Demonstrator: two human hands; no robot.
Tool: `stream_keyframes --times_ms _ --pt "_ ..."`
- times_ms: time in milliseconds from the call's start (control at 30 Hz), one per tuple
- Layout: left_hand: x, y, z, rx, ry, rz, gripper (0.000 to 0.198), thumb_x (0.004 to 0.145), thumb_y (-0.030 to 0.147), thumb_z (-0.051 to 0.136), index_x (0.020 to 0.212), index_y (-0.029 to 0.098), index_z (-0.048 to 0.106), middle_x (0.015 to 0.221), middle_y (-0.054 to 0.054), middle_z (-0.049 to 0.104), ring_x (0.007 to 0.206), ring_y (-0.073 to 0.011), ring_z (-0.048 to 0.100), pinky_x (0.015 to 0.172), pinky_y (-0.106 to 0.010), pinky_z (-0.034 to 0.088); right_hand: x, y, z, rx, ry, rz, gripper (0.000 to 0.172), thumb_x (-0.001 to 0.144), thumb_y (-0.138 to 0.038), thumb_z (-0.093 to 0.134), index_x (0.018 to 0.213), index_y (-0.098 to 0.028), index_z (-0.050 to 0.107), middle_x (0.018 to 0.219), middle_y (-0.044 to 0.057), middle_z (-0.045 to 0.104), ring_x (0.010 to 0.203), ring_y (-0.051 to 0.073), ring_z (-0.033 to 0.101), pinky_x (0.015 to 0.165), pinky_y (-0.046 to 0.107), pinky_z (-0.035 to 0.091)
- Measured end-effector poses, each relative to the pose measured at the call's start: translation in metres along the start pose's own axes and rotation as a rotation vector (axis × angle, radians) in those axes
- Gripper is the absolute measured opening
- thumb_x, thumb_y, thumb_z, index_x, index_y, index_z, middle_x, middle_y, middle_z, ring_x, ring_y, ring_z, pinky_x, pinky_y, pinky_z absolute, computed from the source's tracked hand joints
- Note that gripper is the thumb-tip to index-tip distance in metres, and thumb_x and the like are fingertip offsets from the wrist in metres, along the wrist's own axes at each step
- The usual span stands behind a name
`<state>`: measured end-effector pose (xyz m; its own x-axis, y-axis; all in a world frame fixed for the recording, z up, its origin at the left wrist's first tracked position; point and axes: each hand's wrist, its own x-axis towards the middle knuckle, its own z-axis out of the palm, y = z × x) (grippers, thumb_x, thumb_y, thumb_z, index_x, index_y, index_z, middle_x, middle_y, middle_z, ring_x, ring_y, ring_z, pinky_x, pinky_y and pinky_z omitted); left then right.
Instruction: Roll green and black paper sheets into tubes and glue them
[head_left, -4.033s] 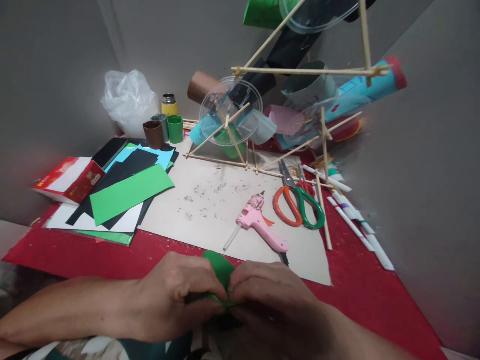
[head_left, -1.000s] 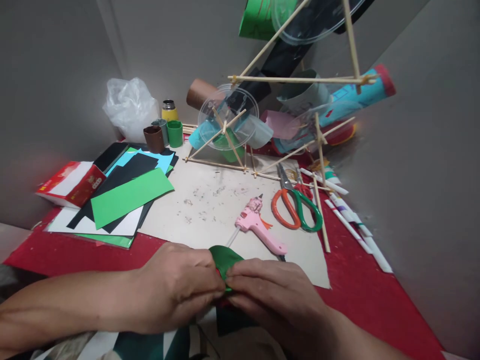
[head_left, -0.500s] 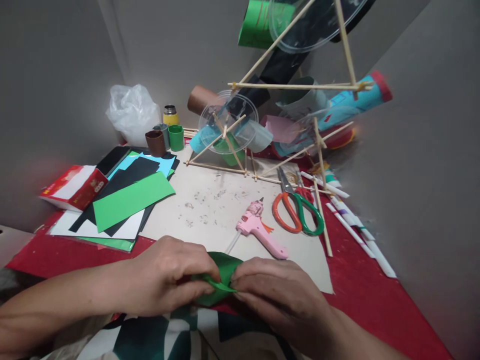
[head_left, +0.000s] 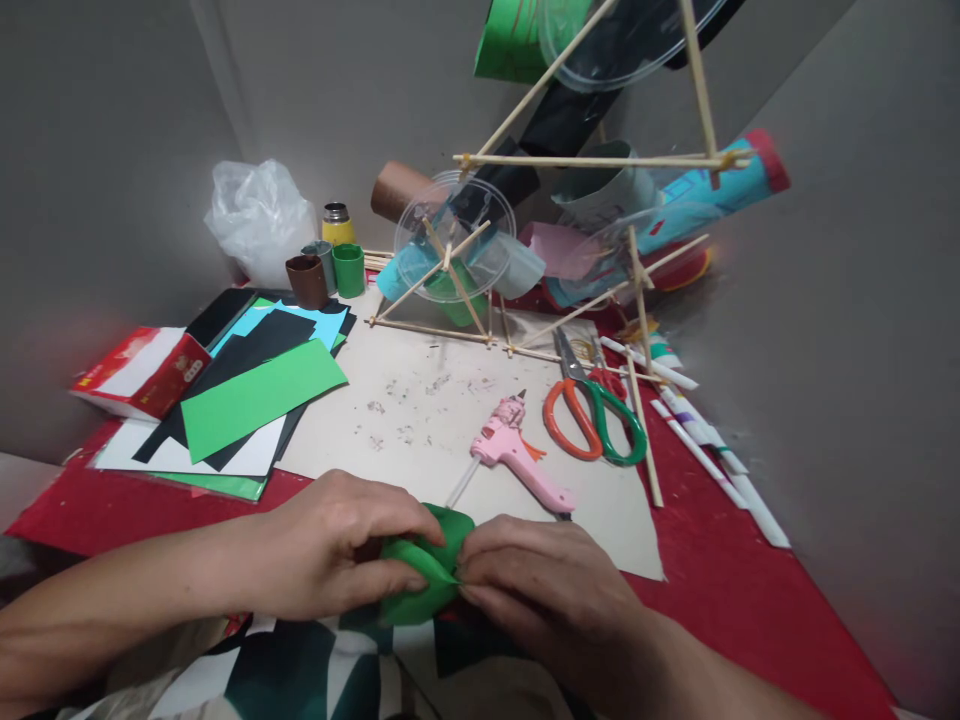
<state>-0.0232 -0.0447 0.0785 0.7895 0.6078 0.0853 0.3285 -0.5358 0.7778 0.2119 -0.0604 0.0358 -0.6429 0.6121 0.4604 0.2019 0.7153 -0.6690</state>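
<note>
A curled piece of green paper point(head_left: 420, 595) is held between my two hands at the front edge of the table, above my lap. My left hand point(head_left: 349, 545) grips its left side, thumb low and fingers on top. On the other side my right hand point(head_left: 544, 580) pinches the paper's right edge between thumb and fingers. Just beyond the hands, a pink hot glue gun point(head_left: 514, 450) lies on a beige board point(head_left: 405, 390), a clear glue stick poking from its back. Scissors with orange and green handles point(head_left: 592, 410) rest to its right.
Coloured paper sheets point(head_left: 262, 400) and a red box point(head_left: 146, 370) lie at left. Small paper cups point(head_left: 349, 270), a yellow bottle point(head_left: 337, 225) and a plastic bag point(head_left: 259, 220) stand behind. A stick structure point(head_left: 450, 265) with tubes and clear discs rises at the back right, beside white paper rolls point(head_left: 705, 460).
The green paper has opened a little wider under my left fingers, showing a rounder loop. My right hand keeps its pinch and has shifted slightly left. The whole view has moved slightly.
</note>
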Motion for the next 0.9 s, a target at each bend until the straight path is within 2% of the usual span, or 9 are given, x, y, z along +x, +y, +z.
stream_keyframes --times_ms 400,733,900 --pt "-0.0049 -0.0079 0.0063 -0.016 0.029 0.023 0.017 0.091 0.020 0.055 0.101 0.013 0.066 0.079 -0.007 0.065 0.071 -0.0137 0.060 0.063 -0.022 0.046 0.0014 0.0008 0.0014 -0.049 -0.016 -0.007 0.010 0.091 -0.015 0.054 0.086 -0.017 0.062 0.077 0.004 0.067 0.069 0.013 0.063 0.061 0.022 0.048" --pt "-0.0016 -0.0016 0.0046 -0.095 0.012 -0.041 0.012 0.086 0.012 0.054 0.086 0.013 0.066 0.074 -0.004 0.061 0.067 -0.0120 0.055 0.060 -0.022 0.044 -0.0004 0.0002 0.0026 -0.052 -0.017 -0.027 0.009 0.091 -0.014 0.054 0.089 -0.018 0.062 0.079 0.003 0.067 0.068 0.013 0.062 0.061 0.023 0.048" --pt "0.0012 -0.0001 0.0084 -0.143 0.018 -0.031 0.014 0.086 0.011 0.052 0.085 0.013 0.066 0.073 -0.004 0.061 0.066 -0.0120 0.055 0.058 -0.022 0.044 0.0004 -0.0013 0.0047 -0.052 0.009 0.001 0.007 0.091 -0.017 0.056 0.089 -0.018 0.062 0.079 0.002 0.067 0.069 0.012 0.064 0.061 0.021 0.049"
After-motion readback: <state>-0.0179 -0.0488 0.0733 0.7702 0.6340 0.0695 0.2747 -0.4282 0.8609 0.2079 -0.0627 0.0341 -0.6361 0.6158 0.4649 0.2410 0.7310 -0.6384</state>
